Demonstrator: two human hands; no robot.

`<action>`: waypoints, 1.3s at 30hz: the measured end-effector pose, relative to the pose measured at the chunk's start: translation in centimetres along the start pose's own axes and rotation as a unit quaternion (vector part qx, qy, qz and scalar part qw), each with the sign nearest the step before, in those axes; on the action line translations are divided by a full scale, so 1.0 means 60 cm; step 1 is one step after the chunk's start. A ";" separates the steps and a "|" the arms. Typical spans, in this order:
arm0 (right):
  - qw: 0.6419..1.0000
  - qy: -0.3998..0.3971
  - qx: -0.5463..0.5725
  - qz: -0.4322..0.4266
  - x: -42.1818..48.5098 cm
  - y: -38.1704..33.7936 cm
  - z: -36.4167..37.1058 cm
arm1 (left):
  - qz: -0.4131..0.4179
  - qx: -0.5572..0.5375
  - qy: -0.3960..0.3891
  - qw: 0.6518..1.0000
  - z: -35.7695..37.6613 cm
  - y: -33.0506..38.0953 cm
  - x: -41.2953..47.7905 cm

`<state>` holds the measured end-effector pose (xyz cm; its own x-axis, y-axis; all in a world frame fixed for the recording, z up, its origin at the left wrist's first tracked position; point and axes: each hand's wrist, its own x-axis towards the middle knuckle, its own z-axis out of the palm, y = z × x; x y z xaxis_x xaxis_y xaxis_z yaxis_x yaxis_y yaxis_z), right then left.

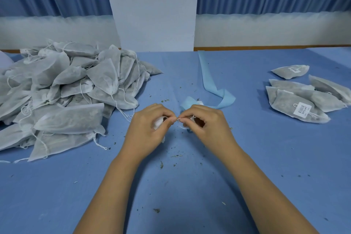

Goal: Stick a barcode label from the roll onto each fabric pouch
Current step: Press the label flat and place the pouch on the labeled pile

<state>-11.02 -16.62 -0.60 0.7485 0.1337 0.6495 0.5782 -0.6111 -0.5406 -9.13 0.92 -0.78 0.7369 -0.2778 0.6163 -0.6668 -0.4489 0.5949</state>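
Early days: a handful of pouches on the right look done, with labels visible on two of them, e.g. this label. The big pile on the left shows none, so I'd say most of the job is left. Left hand and right hand are curled at mid-table, fingertips pinching a small white piece between them. It's probably the next label; the roll is mostly hidden, and the blue backing strip trails away behind.
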 end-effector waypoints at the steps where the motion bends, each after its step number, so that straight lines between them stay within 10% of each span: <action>1: 1.000 0.000 -0.014 -0.005 0.001 0.001 -0.002 | -0.004 -0.009 -0.002 1.000 0.000 0.000 0.000; 8: 0.978 0.092 -0.157 0.097 0.005 0.020 -0.039 | -0.050 -0.036 0.007 0.998 -0.011 -0.004 -0.003; 14: 0.997 -0.068 -0.015 0.037 -0.007 -0.019 0.007 | -0.028 -0.015 0.004 0.999 -0.009 0.002 -0.003; 20: 0.999 0.016 0.028 0.027 -0.002 -0.001 -0.003 | -0.030 -0.038 -0.009 0.999 -0.011 0.009 -0.002; 31: 0.995 0.067 -0.054 0.049 -0.013 -0.009 0.023 | -0.116 -0.300 -0.021 0.947 -0.015 0.023 -0.004; 39: 0.981 0.082 -0.129 -0.123 -0.011 -0.014 0.011 | -0.077 -0.089 0.034 0.992 -0.008 0.005 -0.004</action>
<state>-11.80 -15.71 -0.94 0.5232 0.1874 0.8314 0.6167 -0.7565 -0.2176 -9.55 1.25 -0.46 0.8264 -0.1559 0.5410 -0.5603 -0.3219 0.7632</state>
